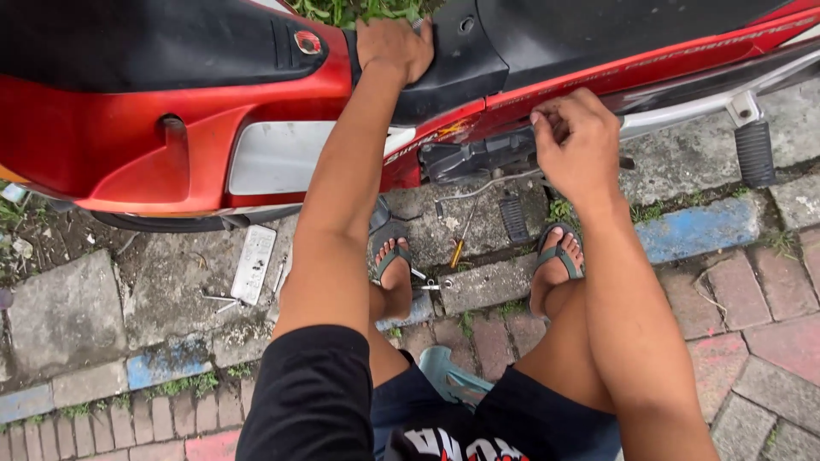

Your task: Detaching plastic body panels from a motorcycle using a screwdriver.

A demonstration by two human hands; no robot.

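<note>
Fingertips of the right hand [576, 145] are pinched together on a small part at the red motorcycle [171, 128] engine area [478, 158], which lies directly under them, while the left hand [395, 47], farther away, rests flat on the black seat [444, 60].

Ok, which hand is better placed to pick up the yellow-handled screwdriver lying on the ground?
Probably the right hand. It hovers by the red motorbike's engine, with the yellow-handled screwdriver lying on the concrete just below it. The left hand is pressed flat on the black seat, farther away.
</note>
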